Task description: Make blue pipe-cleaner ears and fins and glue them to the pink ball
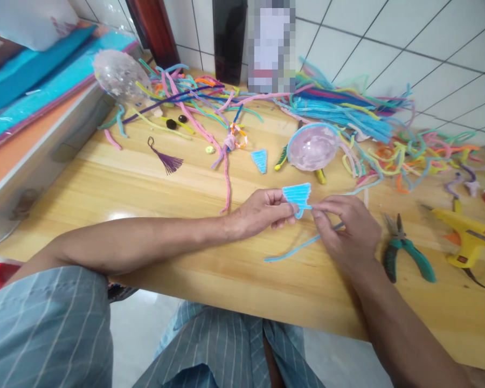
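Note:
Between the fingers of my left hand [267,211] is a blue piece of folded pipe cleaner [297,194], wide at the top and narrowing downward. My right hand [343,229] pinches the pipe cleaner's free end at the piece's lower right side. A long blue tail [293,252] runs out from under the right hand and lies over the table. Just beyond my hands rests a similar small blue trapezoid piece [259,160], touched by neither hand.
Pliers with green handles [406,250] and a yellow glue gun [464,234] lie at the right. Behind my hands are a clear plastic bowl shape [313,146], a purple tassel [167,160] and heaps of coloured pipe cleaners [343,110]. A tray wall [44,167] borders the left.

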`<action>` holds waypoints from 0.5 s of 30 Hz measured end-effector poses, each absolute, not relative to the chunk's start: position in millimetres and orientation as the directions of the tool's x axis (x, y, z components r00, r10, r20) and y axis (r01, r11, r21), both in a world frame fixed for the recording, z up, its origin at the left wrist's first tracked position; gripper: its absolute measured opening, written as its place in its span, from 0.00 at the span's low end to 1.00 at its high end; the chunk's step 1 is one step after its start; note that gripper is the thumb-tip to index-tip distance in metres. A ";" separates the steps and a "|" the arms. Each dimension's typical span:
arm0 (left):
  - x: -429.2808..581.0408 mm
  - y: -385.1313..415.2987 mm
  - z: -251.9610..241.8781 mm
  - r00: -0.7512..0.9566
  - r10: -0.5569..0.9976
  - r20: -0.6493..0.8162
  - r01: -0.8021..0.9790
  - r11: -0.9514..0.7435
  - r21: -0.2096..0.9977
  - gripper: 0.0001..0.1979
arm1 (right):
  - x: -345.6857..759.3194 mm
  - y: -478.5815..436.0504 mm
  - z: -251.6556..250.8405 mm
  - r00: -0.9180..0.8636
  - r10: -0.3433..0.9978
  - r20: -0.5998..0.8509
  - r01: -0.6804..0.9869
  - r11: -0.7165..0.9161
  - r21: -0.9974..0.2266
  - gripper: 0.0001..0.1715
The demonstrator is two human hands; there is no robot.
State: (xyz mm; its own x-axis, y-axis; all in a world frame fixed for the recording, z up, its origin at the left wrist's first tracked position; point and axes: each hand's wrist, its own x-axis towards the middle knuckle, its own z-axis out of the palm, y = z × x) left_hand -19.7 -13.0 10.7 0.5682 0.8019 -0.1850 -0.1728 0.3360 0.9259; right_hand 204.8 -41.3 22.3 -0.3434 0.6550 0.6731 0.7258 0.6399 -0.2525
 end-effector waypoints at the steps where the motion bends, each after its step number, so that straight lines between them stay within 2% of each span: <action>1: -19.9 -13.3 11.2 0.573 0.800 -0.181 -0.174 0.334 0.926 0.13 | 204.1 -41.7 23.4 -0.330 0.680 0.654 0.727 0.626 -0.284 0.10; 7: -20.4 -17.1 14.1 0.599 0.783 -0.167 -0.150 0.314 0.937 0.20 | 200.6 -44.7 36.6 -0.270 0.877 0.398 0.662 0.470 -0.584 0.03; 11: -20.5 -20.4 13.6 0.613 0.771 -0.170 -0.108 0.296 0.949 0.19 | 196.7 -44.9 45.5 -0.256 0.949 0.186 0.609 0.308 -0.731 0.09; 15: -20.7 -21.1 12.6 0.633 0.752 -0.183 -0.078 0.297 0.952 0.18 | 195.8 -42.9 49.4 -0.257 0.966 0.034 0.570 0.180 -0.802 0.12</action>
